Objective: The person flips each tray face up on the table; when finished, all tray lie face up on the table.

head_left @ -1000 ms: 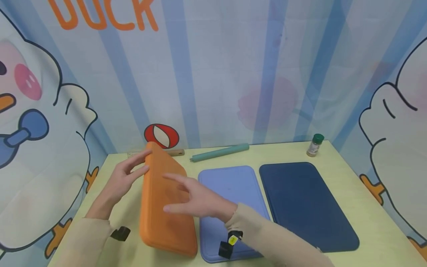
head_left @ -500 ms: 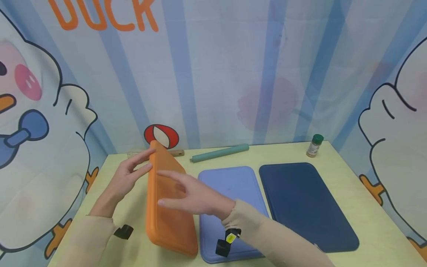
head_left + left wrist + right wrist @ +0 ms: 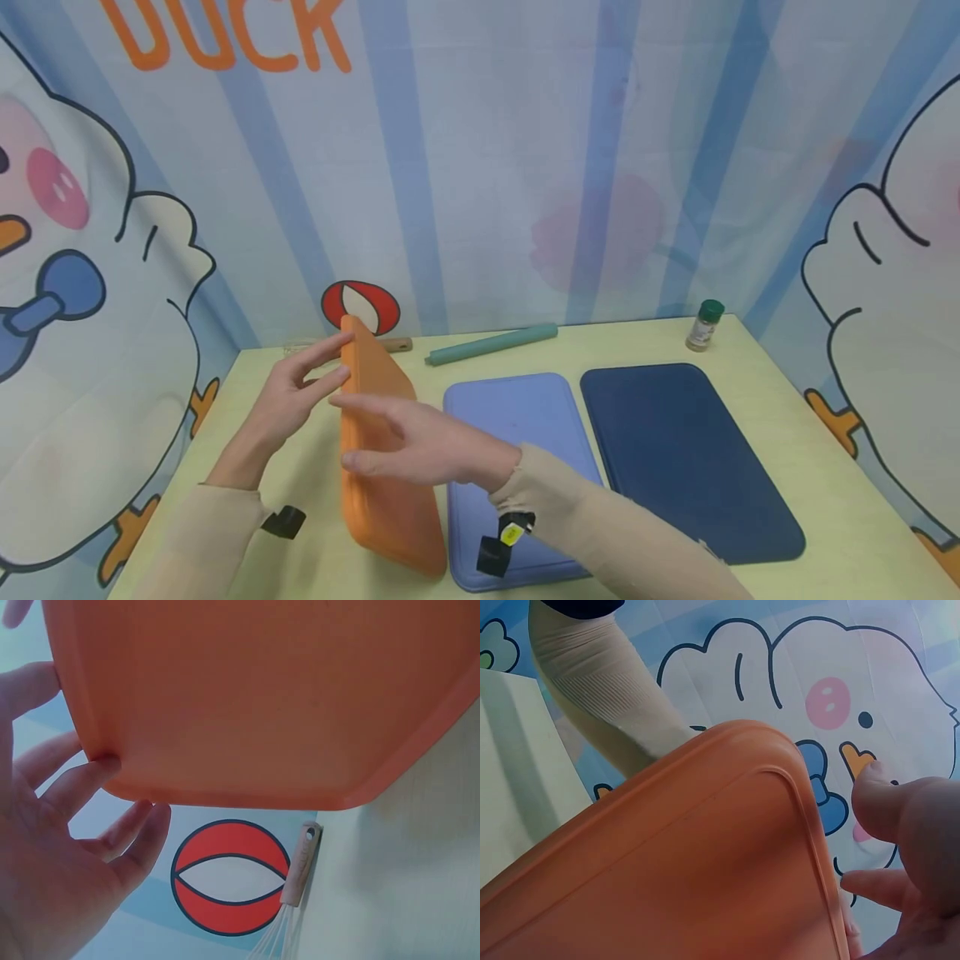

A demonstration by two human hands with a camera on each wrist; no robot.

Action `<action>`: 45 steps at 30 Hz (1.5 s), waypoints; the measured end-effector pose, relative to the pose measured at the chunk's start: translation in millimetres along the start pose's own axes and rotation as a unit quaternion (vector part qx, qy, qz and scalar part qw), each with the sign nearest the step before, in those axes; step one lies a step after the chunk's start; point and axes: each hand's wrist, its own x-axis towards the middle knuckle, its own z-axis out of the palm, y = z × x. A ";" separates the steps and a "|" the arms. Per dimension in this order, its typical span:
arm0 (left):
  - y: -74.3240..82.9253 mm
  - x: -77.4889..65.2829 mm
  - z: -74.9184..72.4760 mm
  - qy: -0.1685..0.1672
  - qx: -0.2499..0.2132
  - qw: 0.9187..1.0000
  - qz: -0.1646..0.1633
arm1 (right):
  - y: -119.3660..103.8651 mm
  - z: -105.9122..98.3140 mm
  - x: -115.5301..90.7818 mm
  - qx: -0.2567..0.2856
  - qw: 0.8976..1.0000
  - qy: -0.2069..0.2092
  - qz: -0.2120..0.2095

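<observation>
An orange cutting board [image 3: 397,492] stands tilted on its long edge at the left of the table. My left hand [image 3: 281,408] pinches its raised edge near the far corner; in the left wrist view, fingertips lie on the rim and on the inner face. My right hand [image 3: 427,442] is at the board's right-facing side, fingers and thumb extended and spread, fingertips reaching the raised edge. In the right wrist view, the right thumb [image 3: 877,802] is apart from the board; whether the other fingertips press on it I cannot tell.
A lilac cutting board [image 3: 517,417] and a navy one [image 3: 675,450] lie flat to the right. Along the back are a green rolling pin [image 3: 491,344], a whisk [image 3: 301,862] partly hidden in the head view, and a green-capped jar [image 3: 703,327]. A printed curtain [image 3: 480,167] hangs behind.
The orange board's raised edge has swung slightly right, making it more upright, and the left hand has moved along with it. My right hand has slid left towards that edge.
</observation>
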 end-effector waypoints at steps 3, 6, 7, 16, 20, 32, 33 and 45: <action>1.8 1.0 1.6 0.000 0.003 1.000 -0.001 | -0.8 -1.0 0.9 -0.015 1.000 -0.015 -0.004; 4.0 1.1 3.1 -0.002 0.006 1.000 -0.001 | -2.2 -1.8 1.6 -0.022 0.999 -0.030 0.000; 4.5 1.1 3.4 -0.003 0.007 1.000 -0.001 | -2.7 -2.0 1.8 -0.023 0.999 -0.033 0.002; 3.9 -0.1 5.0 -0.036 0.007 0.999 0.031 | -6.5 -2.7 0.4 -0.046 0.999 -0.023 0.003; 3.1 2.2 4.6 -0.066 0.006 0.997 0.048 | -5.8 -3.2 -0.8 -0.044 0.999 -0.016 0.011; 2.6 10.3 12.0 -0.080 -0.014 0.995 0.052 | -9.3 -7.4 -7.2 -0.031 0.999 -0.008 0.035; 3.1 10.9 12.7 -0.081 -0.014 0.995 0.052 | -9.7 -7.7 -7.7 -0.028 0.999 -0.008 0.037; 7.9 15.2 20.7 -0.100 -0.010 0.993 0.056 | -14.4 -8.6 -13.7 -0.061 0.997 0.011 0.053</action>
